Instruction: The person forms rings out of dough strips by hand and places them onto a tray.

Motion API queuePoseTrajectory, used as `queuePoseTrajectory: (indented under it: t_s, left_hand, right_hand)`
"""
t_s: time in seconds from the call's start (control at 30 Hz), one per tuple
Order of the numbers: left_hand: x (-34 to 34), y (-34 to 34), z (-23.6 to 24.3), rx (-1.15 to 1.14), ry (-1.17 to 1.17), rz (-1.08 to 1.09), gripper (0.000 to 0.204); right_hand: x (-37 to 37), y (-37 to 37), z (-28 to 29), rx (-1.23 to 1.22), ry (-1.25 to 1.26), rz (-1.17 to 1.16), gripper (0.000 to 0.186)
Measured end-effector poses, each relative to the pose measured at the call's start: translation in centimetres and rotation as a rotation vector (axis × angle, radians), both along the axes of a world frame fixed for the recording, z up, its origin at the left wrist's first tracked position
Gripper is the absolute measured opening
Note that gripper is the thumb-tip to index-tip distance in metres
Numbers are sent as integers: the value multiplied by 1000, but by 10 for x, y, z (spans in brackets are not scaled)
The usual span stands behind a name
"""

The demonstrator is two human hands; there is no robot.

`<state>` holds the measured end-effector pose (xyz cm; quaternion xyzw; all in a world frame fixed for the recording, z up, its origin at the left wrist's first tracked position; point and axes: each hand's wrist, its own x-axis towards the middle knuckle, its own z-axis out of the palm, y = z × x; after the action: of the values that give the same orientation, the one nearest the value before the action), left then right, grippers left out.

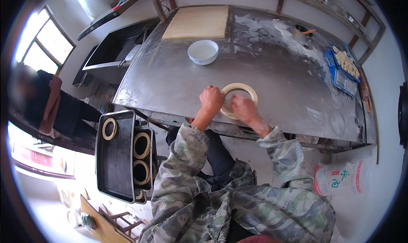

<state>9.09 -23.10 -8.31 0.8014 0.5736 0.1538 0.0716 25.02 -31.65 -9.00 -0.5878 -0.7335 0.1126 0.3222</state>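
Observation:
A pale ring of dough (pixel 239 86) lies on the grey metal worktable (pixel 157 88), close to its front edge. At the ring's left side, my left hand (pixel 211 99) is closed, its fingertips pinching the dough. My right hand (pixel 245 110) is over the right and lower part of the ring, smeared by motion; its fingers cannot be made out, and it covers some of the dough. A white bowl (pixel 203 52) stands beyond my hands.
Left of the table, black baking trays (pixel 115 158) hold several dough rings. Dough strips (pixel 197 23) lie at the back. A pot (pixel 301 34) stands back right, near a blue scale (pixel 344 79) with dough pieces. A sack (pixel 340 177) stands below right; another person (pixel 55 98) is left.

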Motion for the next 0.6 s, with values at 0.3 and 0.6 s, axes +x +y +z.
queuePoseTrajectory:
  t_s: [0.3,0.6]
  left_hand:
    - [20,-7,13,-41,65,59,12]
    - [5,-9,5,-156,-374,228,16]
  right_hand:
    - [52,12,-22,150,-230,-352,21]
    - [69,13,-26,-265,900,-201,16]
